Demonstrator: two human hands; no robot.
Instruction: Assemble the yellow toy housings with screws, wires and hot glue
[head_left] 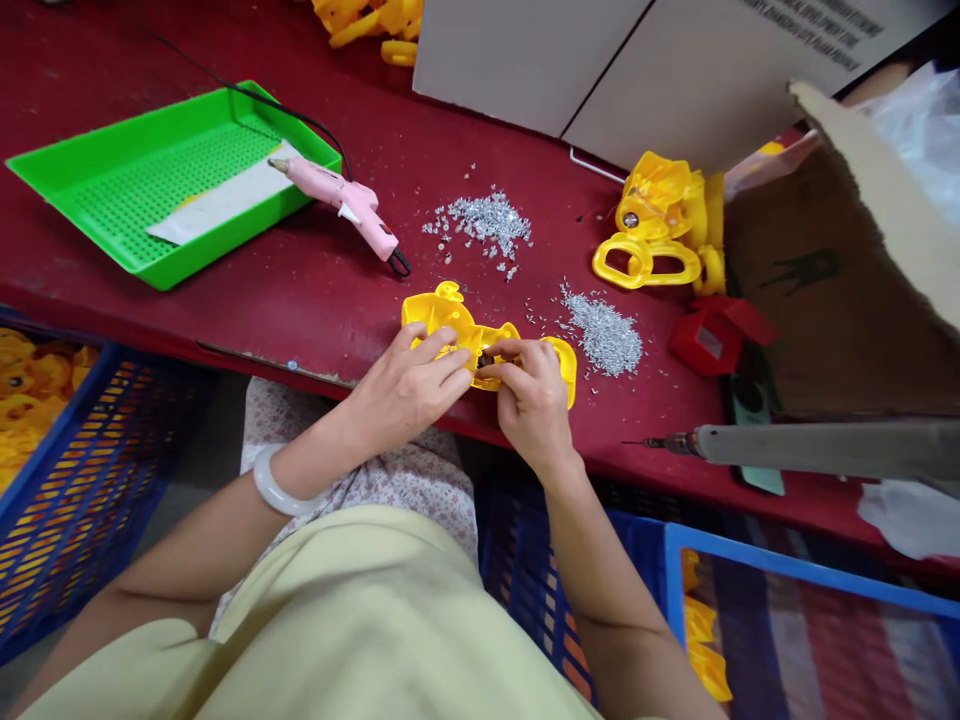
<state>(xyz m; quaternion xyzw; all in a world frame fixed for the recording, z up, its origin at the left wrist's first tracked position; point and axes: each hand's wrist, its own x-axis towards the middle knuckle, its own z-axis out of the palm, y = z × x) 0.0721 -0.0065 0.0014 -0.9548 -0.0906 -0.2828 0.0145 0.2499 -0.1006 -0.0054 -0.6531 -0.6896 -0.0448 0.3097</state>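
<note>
A yellow plastic shell (442, 308) lies at the table's front edge, its hollow side with ribs and posts facing up. My left hand (412, 385) rests over its left and middle part, fingers bent onto it and gripping it. At its right part, my right hand (534, 392) has thumb and fingers pinched on a small dark piece (486, 360) inside the shell. The fingertips partly hide that piece. The yellow loop-shaped end (568, 370) of the shell shows to the right of my right hand.
Behind lie two piles of small metal parts (491, 222) (606, 335). A pink glue gun (352, 205) leans on a green tray (180, 262). Yellow parts (660, 200), a red holder (705, 340), a cardboard box (840, 300) and an electric screwdriver (810, 447) are at right. Blue crates (90, 490) stand below.
</note>
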